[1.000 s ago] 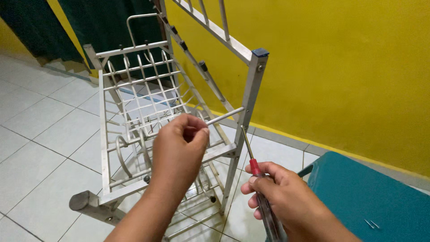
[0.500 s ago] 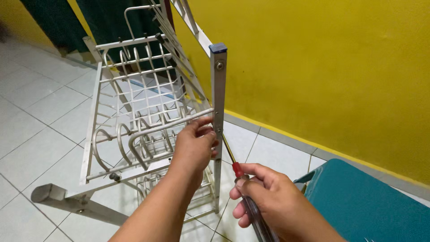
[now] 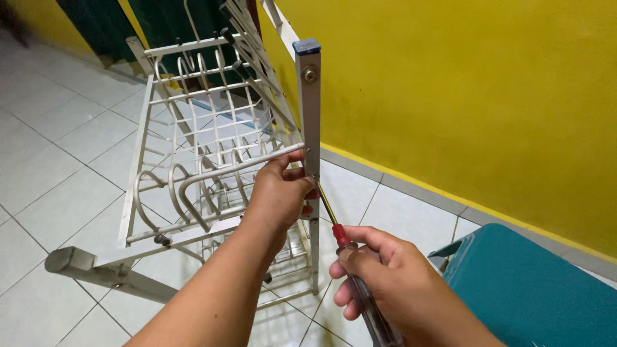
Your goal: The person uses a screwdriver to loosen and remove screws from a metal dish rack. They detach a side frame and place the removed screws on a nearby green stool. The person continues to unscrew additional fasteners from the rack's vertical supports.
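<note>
The left hand's fingers [image 3: 287, 172] are pinched tight around the near end of a thin metal rod [image 3: 257, 162], thumb and fingertips pressing it against the upright aluminium post [image 3: 310, 122] of the dish rack [image 3: 193, 148]; a second ago that rod end was held out in open air, short of the post, and now it sits flush against the post's side, just where a small screw shows. The left hand [image 3: 279, 196] has closed right in on the joint, its knuckles touching the post. Below it, the right hand [image 3: 379, 279] is clenched around the clear handle of a screwdriver [image 3: 344, 247], red collar just above the fist, and the shaft that pointed loosely upward a moment back now runs up to the post with its tip at the joint beside the left fingertips; whether the tip is seated in a screw head cannot be told, since the left hand covers the spot. The rack itself has swung: the post stands nearly vertical now, blue cap on top, where it leaned away before, and the wire shelf with its curved plate holders tilts off to the left over the white tiled floor [image 3: 58, 160]. So rod, post and tool have all come together at one point, which reads as the fastening stage at this corner. Behind stands the yellow wall [image 3: 463, 83], and a teal plastic stool [image 3: 533, 289] sits at lower right, near the right wrist.
</note>
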